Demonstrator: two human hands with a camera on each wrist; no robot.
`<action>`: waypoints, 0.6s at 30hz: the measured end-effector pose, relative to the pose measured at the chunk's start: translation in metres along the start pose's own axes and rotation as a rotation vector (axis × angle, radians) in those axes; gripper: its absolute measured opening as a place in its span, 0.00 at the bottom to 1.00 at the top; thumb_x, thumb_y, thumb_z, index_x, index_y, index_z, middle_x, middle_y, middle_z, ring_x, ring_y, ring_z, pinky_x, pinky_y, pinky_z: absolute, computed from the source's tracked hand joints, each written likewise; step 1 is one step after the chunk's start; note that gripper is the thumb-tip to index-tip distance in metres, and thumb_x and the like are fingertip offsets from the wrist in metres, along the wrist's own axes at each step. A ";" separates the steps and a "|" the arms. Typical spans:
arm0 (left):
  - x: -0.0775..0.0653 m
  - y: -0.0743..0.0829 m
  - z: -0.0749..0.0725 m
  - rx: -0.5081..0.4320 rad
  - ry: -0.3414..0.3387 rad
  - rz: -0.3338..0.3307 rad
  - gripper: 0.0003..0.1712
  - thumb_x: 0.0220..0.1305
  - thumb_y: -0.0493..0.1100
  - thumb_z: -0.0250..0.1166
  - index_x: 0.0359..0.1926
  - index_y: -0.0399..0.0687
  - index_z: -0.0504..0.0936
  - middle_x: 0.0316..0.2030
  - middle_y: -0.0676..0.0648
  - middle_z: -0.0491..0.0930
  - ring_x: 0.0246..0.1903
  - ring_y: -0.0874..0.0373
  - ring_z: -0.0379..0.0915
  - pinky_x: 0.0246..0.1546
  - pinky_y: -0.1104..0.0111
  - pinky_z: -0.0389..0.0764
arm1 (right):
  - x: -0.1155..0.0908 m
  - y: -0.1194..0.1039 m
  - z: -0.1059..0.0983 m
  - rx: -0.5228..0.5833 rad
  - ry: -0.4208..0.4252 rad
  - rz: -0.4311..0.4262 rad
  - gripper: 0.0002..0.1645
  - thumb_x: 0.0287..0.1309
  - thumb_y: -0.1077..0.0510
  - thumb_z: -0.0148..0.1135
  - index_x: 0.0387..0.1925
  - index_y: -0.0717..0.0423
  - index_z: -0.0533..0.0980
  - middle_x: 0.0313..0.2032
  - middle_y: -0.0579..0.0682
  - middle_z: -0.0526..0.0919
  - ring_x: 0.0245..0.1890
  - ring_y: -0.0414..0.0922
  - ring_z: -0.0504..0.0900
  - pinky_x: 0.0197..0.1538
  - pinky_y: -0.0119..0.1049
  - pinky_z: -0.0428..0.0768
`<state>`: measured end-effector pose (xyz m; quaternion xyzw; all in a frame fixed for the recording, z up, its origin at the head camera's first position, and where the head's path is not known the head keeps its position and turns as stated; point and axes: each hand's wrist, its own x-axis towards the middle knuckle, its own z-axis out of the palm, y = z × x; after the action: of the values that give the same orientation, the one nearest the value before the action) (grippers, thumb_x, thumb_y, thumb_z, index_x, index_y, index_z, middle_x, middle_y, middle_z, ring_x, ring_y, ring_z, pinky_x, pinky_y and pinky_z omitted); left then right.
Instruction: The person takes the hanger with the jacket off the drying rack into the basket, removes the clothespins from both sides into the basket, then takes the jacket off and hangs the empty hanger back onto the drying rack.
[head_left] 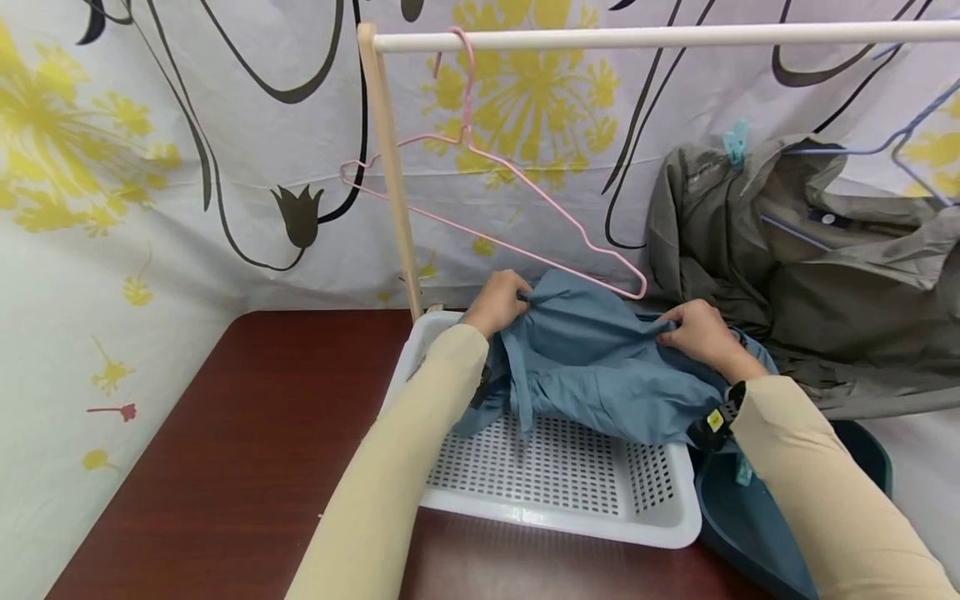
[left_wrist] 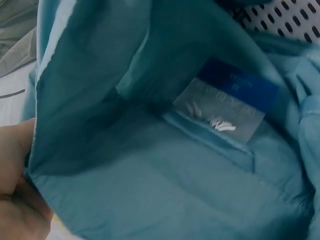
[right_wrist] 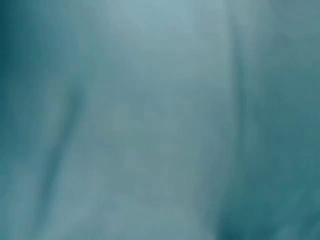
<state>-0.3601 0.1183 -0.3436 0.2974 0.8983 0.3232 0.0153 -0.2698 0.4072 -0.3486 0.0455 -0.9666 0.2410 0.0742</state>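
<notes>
A blue garment [head_left: 600, 358] is bunched above the white basket, pulled up between both hands. My left hand [head_left: 497, 302] pinches its upper left edge, and my right hand [head_left: 701, 335] grips a fold at its right. In the left wrist view my left hand [left_wrist: 22, 185] holds the hem of the blue cloth [left_wrist: 150, 180]. Inside that cloth shows a label [left_wrist: 225, 100], part dark blue and part translucent. Blurred blue cloth [right_wrist: 150, 120] fills the right wrist view, hiding the right hand there. Which kind of garment this is, I cannot tell.
The perforated white basket [head_left: 525, 512] stands on a dark red table [head_left: 262, 450]. Above, a pink hanger [head_left: 525, 175] hangs from a white rail [head_left: 637, 37]. A grey-green shirt [head_left: 847, 308] hangs at right on a blue hanger, over a dark teal tub [head_left: 765, 525].
</notes>
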 end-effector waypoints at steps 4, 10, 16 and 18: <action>-0.002 0.002 -0.007 -0.127 0.130 0.010 0.12 0.59 0.31 0.62 0.46 0.37 0.82 0.44 0.40 0.81 0.26 0.55 0.74 0.31 0.70 0.74 | 0.002 -0.005 -0.001 -0.010 0.092 0.012 0.11 0.49 0.68 0.63 0.36 0.72 0.81 0.24 0.61 0.80 0.21 0.50 0.74 0.26 0.40 0.71; 0.001 0.001 -0.017 -0.377 0.242 -0.027 0.11 0.59 0.33 0.63 0.44 0.38 0.84 0.39 0.40 0.83 0.17 0.62 0.63 0.24 0.71 0.67 | 0.006 -0.016 -0.005 0.032 0.206 0.079 0.12 0.53 0.67 0.60 0.39 0.72 0.80 0.31 0.67 0.80 0.19 0.50 0.71 0.21 0.36 0.66; 0.003 0.000 -0.027 -0.544 0.297 -0.136 0.13 0.59 0.36 0.65 0.45 0.38 0.83 0.46 0.43 0.80 0.46 0.55 0.74 0.43 0.71 0.75 | 0.017 -0.035 -0.016 0.110 0.285 0.144 0.14 0.54 0.64 0.59 0.40 0.71 0.80 0.37 0.66 0.81 0.31 0.54 0.76 0.26 0.34 0.70; 0.002 0.000 -0.031 -0.615 0.330 -0.161 0.13 0.58 0.36 0.66 0.45 0.36 0.82 0.46 0.42 0.79 0.46 0.53 0.73 0.42 0.69 0.75 | 0.024 -0.043 -0.022 0.167 0.297 0.171 0.15 0.54 0.63 0.59 0.42 0.70 0.79 0.34 0.62 0.81 0.33 0.51 0.75 0.27 0.31 0.70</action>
<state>-0.3685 0.1021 -0.3186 0.1511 0.7698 0.6200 -0.0160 -0.2853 0.3782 -0.3060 -0.0670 -0.9220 0.3299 0.1912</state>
